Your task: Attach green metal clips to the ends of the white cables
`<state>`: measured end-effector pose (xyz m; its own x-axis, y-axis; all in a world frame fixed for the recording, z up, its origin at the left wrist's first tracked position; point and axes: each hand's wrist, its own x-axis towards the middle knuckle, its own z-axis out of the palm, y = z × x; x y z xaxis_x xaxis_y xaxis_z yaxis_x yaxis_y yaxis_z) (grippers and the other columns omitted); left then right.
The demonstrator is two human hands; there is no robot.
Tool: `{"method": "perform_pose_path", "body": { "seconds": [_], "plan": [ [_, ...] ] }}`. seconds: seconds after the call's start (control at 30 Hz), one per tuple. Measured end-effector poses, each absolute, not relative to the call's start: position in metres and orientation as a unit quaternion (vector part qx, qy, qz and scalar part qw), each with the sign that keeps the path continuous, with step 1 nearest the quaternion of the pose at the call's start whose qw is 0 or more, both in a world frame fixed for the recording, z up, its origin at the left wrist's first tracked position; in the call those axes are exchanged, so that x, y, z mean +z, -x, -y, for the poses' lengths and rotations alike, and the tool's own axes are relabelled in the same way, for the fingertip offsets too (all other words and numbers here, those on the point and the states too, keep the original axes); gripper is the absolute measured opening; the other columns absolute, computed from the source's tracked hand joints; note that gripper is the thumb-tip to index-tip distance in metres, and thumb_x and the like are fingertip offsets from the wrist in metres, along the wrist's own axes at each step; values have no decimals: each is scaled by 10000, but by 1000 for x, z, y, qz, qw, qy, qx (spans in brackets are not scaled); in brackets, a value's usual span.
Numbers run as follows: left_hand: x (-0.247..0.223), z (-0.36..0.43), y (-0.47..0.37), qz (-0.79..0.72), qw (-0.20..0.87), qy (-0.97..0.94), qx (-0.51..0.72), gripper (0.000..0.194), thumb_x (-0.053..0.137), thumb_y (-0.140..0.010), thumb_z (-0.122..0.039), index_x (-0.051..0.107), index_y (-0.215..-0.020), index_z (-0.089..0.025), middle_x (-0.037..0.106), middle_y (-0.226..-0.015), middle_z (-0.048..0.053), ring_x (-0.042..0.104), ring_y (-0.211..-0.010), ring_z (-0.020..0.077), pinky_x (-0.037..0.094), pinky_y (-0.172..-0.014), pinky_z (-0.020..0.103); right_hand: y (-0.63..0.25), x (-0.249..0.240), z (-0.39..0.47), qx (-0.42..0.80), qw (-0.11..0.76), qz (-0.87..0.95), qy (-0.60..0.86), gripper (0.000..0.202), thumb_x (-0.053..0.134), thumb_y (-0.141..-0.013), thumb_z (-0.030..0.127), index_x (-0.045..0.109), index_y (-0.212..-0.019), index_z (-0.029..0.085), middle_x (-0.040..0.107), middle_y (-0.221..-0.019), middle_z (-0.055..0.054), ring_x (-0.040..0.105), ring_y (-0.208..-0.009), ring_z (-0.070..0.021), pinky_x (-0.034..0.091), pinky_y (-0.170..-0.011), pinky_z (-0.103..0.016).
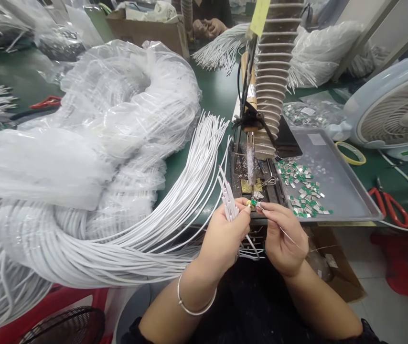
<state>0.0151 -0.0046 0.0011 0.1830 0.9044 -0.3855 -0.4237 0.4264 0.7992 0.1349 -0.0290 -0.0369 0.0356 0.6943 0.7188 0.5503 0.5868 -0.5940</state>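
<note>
My left hand (223, 236) is closed around several white cables (228, 198) whose stripped ends point up. Between the two hands, just below the soldering iron's tip, is a small green circuit board (253, 203) with a metal connector. The fingertips of my right hand (284, 236) pinch this board at its connector end. A thin wire (292, 239), looking like solder, runs out through the right hand. The soldering iron (250, 157) is fixed upright with its tip down. My left thumb and finger are at the board's other side; the exact contact is hidden.
A grey metal tray (350, 191) with several loose circuit boards (304, 191) lies to the right, near red-handled scissors (388, 203), a tape roll (350, 153) and a fan (397, 105). A ribbed hose (277, 71) hangs centrally. A large cable bundle (118, 248) fills the left.
</note>
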Motion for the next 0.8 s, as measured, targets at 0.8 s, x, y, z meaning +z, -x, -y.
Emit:
{"method": "perform_pose_path", "body": {
  "seconds": [0.8],
  "plan": [
    [13, 0, -17, -427, 713, -280, 481, 55, 543, -781, -155, 489, -775, -151, 332, -450, -110, 269, -366, 12, 184, -373, 128, -131, -29, 13, -42, 563, 699, 438, 261, 519, -825, 37, 626, -1007, 190, 645, -955, -85, 645, -883, -180, 572, -729, -349]
  ]
}}
